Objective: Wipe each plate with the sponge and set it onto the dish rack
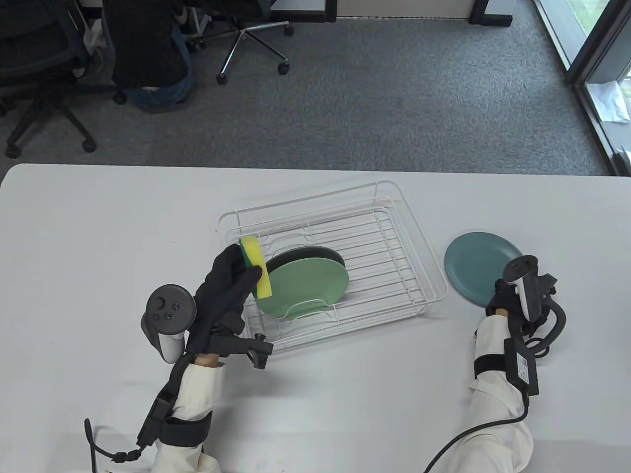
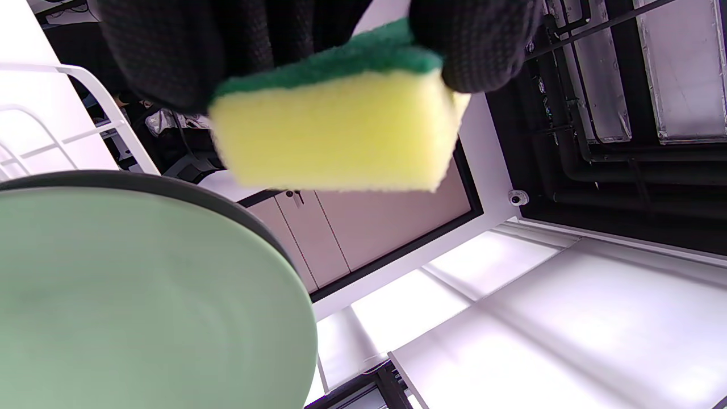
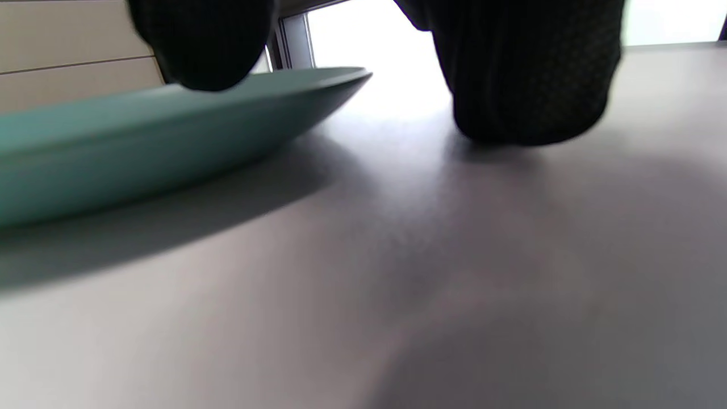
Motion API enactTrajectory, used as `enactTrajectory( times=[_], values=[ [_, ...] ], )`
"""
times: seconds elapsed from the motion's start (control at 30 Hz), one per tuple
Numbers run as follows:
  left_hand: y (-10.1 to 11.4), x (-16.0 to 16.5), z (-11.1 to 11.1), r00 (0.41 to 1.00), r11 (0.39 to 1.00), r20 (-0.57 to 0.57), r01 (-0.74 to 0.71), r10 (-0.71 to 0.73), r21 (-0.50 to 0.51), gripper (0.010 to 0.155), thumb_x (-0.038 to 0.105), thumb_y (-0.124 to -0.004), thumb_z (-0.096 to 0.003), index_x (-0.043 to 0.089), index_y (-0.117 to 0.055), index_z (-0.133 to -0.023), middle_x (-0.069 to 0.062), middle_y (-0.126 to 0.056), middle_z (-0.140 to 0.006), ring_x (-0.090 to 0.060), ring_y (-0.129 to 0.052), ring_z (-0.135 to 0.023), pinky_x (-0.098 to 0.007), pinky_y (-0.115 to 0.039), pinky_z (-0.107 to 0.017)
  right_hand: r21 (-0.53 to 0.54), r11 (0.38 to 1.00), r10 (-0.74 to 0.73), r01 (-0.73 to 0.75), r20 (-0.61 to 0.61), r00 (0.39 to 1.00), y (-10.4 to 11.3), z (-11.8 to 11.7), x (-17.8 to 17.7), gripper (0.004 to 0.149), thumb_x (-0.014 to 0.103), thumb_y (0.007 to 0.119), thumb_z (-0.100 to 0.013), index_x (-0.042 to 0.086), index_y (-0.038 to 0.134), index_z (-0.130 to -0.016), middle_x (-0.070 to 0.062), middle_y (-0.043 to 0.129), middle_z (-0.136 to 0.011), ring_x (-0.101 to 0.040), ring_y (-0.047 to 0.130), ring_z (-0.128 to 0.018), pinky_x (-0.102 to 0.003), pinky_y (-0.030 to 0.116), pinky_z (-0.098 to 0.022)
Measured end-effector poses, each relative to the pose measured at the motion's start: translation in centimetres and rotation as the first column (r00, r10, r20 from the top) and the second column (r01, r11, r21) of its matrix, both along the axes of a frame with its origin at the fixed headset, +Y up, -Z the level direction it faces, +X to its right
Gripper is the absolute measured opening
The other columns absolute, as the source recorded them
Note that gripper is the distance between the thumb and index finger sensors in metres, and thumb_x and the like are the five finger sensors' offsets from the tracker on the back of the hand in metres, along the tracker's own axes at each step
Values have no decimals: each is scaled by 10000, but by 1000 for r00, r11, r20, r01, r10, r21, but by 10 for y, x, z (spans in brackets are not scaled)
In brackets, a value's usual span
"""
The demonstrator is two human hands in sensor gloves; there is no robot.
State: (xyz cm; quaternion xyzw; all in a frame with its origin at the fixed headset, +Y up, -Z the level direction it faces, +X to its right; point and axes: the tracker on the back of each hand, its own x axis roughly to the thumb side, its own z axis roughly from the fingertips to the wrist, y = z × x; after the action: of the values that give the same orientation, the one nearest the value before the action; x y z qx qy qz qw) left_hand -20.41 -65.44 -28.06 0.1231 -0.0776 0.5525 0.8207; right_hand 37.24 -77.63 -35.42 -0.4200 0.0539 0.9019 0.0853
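Note:
My left hand pinches a yellow sponge with a green scrub side, held upright over the left end of the white wire dish rack. A light green plate stands on edge in the rack just right of the sponge, with a dark plate behind it. A teal plate lies flat on the table right of the rack. My right hand is at its near right edge: one fingertip touches the rim from above, another rests on the table beside it.
The white table stretches left of the rack and in front of both hands. Beyond its far edge are grey carpet and office chairs.

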Motion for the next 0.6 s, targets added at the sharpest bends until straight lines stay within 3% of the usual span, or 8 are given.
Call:
enactTrajectory(
  times=[0.17,0.4,0.53,0.6],
  values=[
    [0,0,0,1000,1000,-5,3,-3,2,757,432,-773,-533,-54,-602,-1088,-290,-803,-972,-441,-919,-765,-468,-855,-529,-67,997,42,-41,14,999,-6,-5,0,839,350,764,-525,-274,470,-1003,-364,791,-731,-350,882,-486,-349,849,-327],
    [-3,3,-3,1000,1000,1,14,-14,-14,757,433,-775,-531,-53,-604,-1086,-289,-806,-969,-442,-922,-761,-467,-857,-527,-2,1000,-15,15,40,999,-7,-3,3,640,278,767,-522,-213,655,-917,-273,862,-588,-203,923,-336,-229,863,-194],
    [-4,4,-3,1000,1000,1,12,-12,-17,756,433,-774,-531,-54,-606,-1084,-291,-805,-969,-441,-921,-761,-468,-856,-526,163,974,-174,157,95,980,-9,9,14,539,253,763,-537,-161,688,-873,-247,875,-575,-172,946,-306,-190,885,-170],
    [-3,3,-2,1000,1000,-1,8,-8,-15,756,433,-774,-531,-53,-604,-1085,-287,-806,-969,-441,-922,-760,-466,-857,-527,272,927,-301,260,122,946,-12,18,20,505,232,760,-544,-153,688,-864,-240,882,-598,-190,976,-314,-189,913,-182]
  ],
)
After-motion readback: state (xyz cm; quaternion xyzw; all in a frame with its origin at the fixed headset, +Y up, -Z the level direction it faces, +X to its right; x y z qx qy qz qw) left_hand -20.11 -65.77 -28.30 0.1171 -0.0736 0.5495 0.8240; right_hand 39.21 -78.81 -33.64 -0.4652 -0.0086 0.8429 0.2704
